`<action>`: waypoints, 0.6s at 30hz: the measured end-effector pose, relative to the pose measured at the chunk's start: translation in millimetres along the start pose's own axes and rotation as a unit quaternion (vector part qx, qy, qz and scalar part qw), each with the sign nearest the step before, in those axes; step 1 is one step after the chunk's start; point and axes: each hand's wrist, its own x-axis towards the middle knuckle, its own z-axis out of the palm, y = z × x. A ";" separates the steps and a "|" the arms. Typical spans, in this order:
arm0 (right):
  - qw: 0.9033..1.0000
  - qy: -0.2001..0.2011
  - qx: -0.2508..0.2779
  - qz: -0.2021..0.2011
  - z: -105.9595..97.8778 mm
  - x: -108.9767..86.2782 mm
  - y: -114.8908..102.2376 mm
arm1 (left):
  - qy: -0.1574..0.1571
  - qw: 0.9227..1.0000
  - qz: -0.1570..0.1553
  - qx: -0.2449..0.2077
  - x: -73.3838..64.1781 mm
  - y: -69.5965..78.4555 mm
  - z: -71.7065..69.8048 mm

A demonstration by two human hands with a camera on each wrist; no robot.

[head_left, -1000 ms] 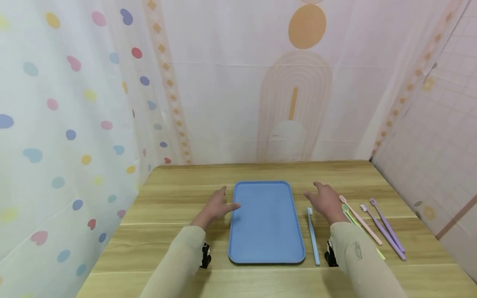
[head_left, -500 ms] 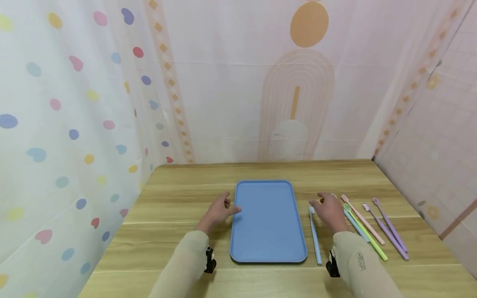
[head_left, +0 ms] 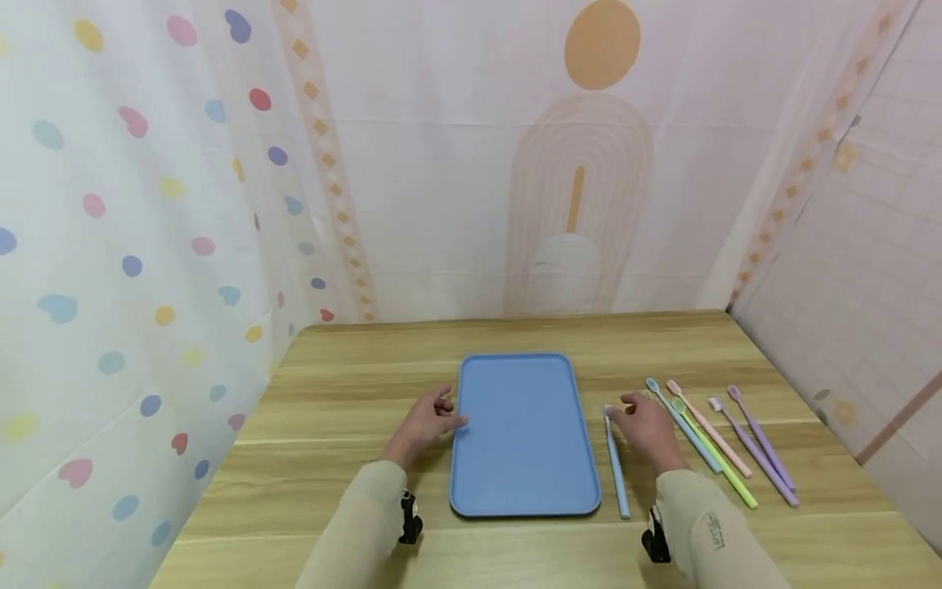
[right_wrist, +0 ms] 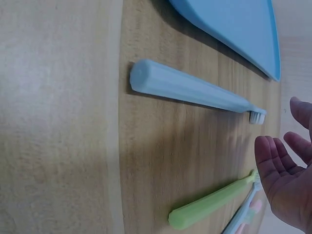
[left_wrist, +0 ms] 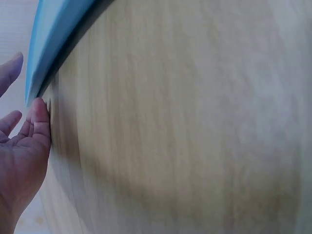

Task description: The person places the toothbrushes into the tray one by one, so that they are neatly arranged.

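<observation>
A blue tray [head_left: 526, 442] is lying flat on the wooden bench [head_left: 368, 368]. A low rim is running all around it, and its smooth blue bottom is showing inside. All six toothbrushes are lying on the bench, outside the tray.

The left hand [head_left: 423, 421] is hanging by the tray's left side. Its fingers are bending softly, its thumb is sticking out over the rim, and I can't tell if it is touching.

The right hand [head_left: 648, 425] is hanging over the bench on the other side, with loose, relaxed fingers. Its thumb is pointing at the brush end of a light blue toothbrush [head_left: 616, 466], which is lying beside the tray's right edge. The right wrist view is showing a gap between the hand and that brush.

Farther right, a second blue toothbrush [head_left: 695, 441], a green toothbrush [head_left: 724, 466] and a pink toothbrush [head_left: 714, 433] are lying close together. Past them, two purple toothbrushes [head_left: 758, 456] are lying with their handle ends near each other. All the brush ends are pointing away from the person.

The person is wearing light sleeves [head_left: 361, 511]. A spotted curtain [head_left: 162, 237] is hanging on the left.
</observation>
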 end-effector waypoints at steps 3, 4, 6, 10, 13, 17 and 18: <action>1.000 -0.003 0.011 0.001 -3.0 0.2 1.7 | -0.002 1.000 0.011 0.001 1.3 -1.0 -0.1; 1.000 -0.004 0.014 0.002 -4.2 0.3 1.6 | -0.004 1.000 0.014 0.003 1.3 -1.4 -0.6; 1.000 -0.005 0.017 0.007 -7.8 0.0 1.6 | -0.006 1.000 0.016 0.009 1.5 -2.0 -1.2; 1.000 -0.002 0.010 0.008 -14.3 1.0 2.8 | -0.005 1.000 0.017 0.016 1.3 -3.8 -1.3; 1.000 -0.005 0.012 0.017 -18.1 2.7 6.0 | -0.005 0.999 0.027 0.016 1.3 -3.5 -1.2; 0.999 -0.004 0.014 0.030 -23.5 4.2 11.8 | -0.014 0.999 0.038 0.019 0.6 -2.3 -0.9; 0.999 -0.002 0.016 0.032 -25.0 4.3 13.4 | -0.015 0.999 0.036 0.018 0.4 -2.4 -0.7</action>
